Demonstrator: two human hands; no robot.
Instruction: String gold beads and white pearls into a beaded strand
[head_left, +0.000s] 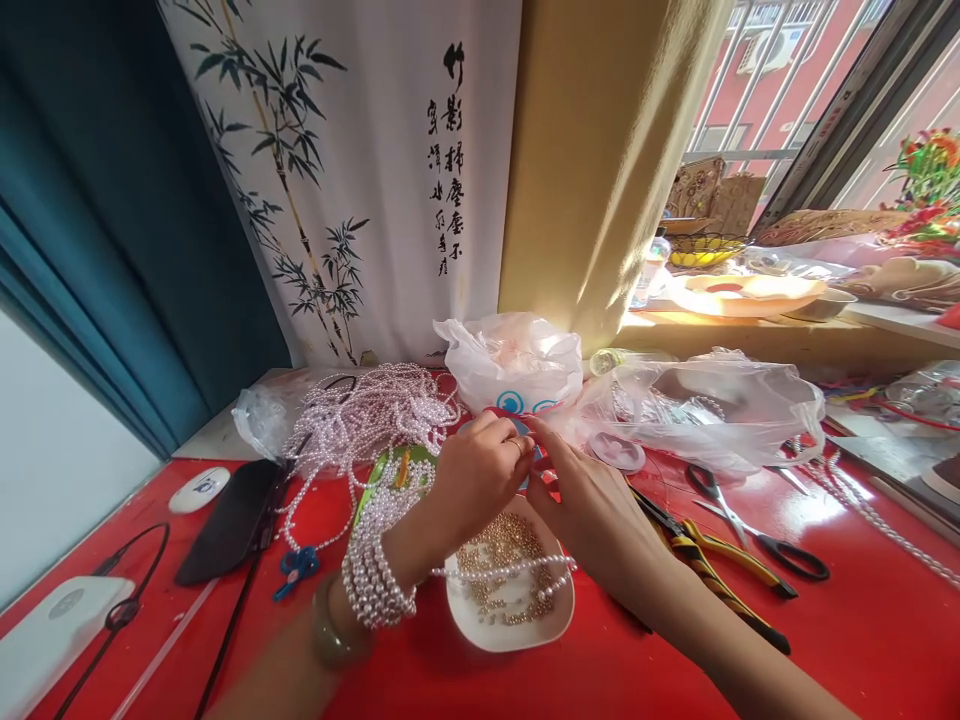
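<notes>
Greenish bangle (326,630) right up close, round the left wrist, and just past it come coils of pearl strand (379,560), glossy white-pink, stacked row on row against the skin. Below the hands, there's the white dish (510,642), sitting on the red table (862,620), with gold beads (499,545) scattered thickly across it, small, round and shiny. A loose pearl length (510,570) runs over the dish, its right end bending down near the rim.

Now the hands, meeting above the dish's far edge! Left hand (480,460): fingers curled well in, a ring showing. Right hand (574,475): fingers half bent, tips reaching to the left's. Whether anything is pinched between them, I can't tell; the fingers block it.

Over on the left, a white device (64,645) with a grey oval mark, too small to read, and a white disc (200,490) carrying a dark print, also illegible. Right side: black-and-yellow pliers (686,545), then scissors (727,513) lying spread.

Further back, a green tray (384,466) with pearls in it, and behind that a big tangled heap of pinkish pearl strands (367,410). Beside it stands a white plastic bag (514,350) with a blue ring printed on it.

And at the back, the white curtain (397,200): painted bamboo, black brush lettering, the right-hand column opening 竹影掃, the smaller column hard to make out.
</notes>
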